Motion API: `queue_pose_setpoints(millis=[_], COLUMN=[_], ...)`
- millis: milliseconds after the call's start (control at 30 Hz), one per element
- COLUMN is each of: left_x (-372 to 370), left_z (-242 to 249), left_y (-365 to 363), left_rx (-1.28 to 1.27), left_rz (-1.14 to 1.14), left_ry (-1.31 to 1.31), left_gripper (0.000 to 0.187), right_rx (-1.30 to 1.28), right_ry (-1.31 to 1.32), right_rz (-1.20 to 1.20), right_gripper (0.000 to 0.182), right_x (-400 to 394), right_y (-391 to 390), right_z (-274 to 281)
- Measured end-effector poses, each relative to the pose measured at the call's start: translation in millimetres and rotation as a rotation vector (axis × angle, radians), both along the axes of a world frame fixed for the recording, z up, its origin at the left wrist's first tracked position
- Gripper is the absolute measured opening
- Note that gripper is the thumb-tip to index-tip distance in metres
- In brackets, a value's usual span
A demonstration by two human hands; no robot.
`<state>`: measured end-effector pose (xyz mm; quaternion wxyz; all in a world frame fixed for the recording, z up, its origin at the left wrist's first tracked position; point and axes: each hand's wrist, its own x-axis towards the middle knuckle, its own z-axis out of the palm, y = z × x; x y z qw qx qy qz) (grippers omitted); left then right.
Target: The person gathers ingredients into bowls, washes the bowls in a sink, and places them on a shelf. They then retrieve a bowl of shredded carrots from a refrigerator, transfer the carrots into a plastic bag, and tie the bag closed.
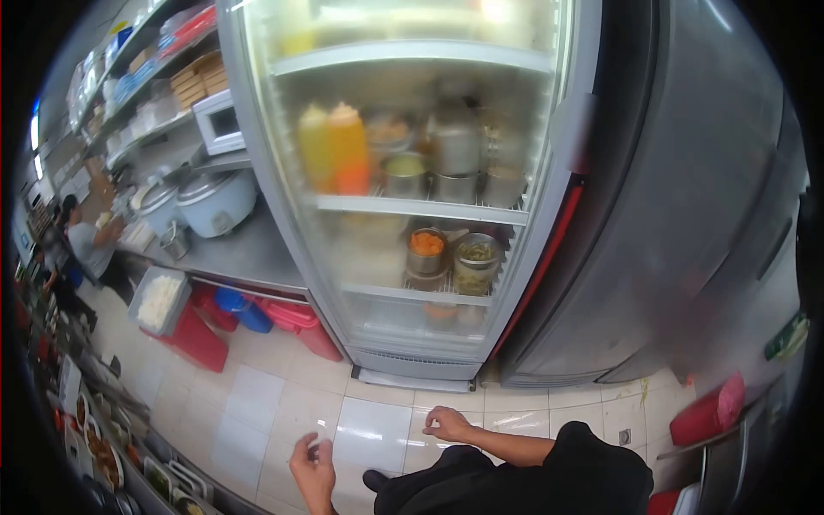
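Note:
My left hand (312,464) is low in the view, above the tiled floor, its fingers loosely bent and apart with nothing in them. To its right, my right hand (446,424) hangs half curled and holds nothing. Both hands are apart from the tall glass-door fridge (414,365) in front of me. Behind its fogged glass stand a yellow squeeze bottle (315,150) and an orange squeeze bottle (348,150). One shelf lower are a metal container of orange pieces (426,246) and a container of green pieces (477,255).
A steel cabinet (592,283) stands right of the fridge. To the left, a counter (249,262) carries large rice cookers (215,202). Below are a white-filled tub (160,300), red bins (300,324) and a blue bin (243,309). Another person (92,245) stands at far left.

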<state>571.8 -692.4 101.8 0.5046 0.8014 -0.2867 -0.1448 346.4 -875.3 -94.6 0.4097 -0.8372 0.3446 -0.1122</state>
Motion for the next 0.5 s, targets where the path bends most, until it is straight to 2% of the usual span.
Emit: queue_pose_setpoints(millis=[100,200,233,267,300,333,400,500], left_x=[66,117,135,160,180,191,212,253], left_z=[5,38,51,62,79,100,137,168], left_y=[-53,-120,-145,-175,-200,-226,-276,-359], left_rx=[-0.065,-0.186,-0.253,-0.276,-0.290,-0.335,-0.473,-0.542], left_rz=[-0.177,-0.284,-0.318,-0.346,-0.376,-0.364,-0.309,-0.264], left_ry=[-0.007,-0.139,-0.179,-0.280,-0.383,-0.173,-0.340,-0.332], left_gripper=[0.034,0.040,0.042,0.044,0.046,0.052,0.057,0.062], right_rx=[-0.041,-0.035,0.047,0.122,0.088,0.095,0.073,0.107], right_ry=[0.076,0.128,0.157,0.186,0.169,0.170,0.189,0.206], right_rz=[-0.119,-0.287,-0.405,-0.521,-0.585,-0.594,-0.698,-0.858], right_gripper=[0.025,0.027,0.027,0.027,0.028,0.028,0.029,0.033], right_x=[-1,5,11,15,20,24,32,43], right_y=[4,22,34,36,46,57,78,114], right_z=[-14,-9,1,10,3,-2,-1,-10])
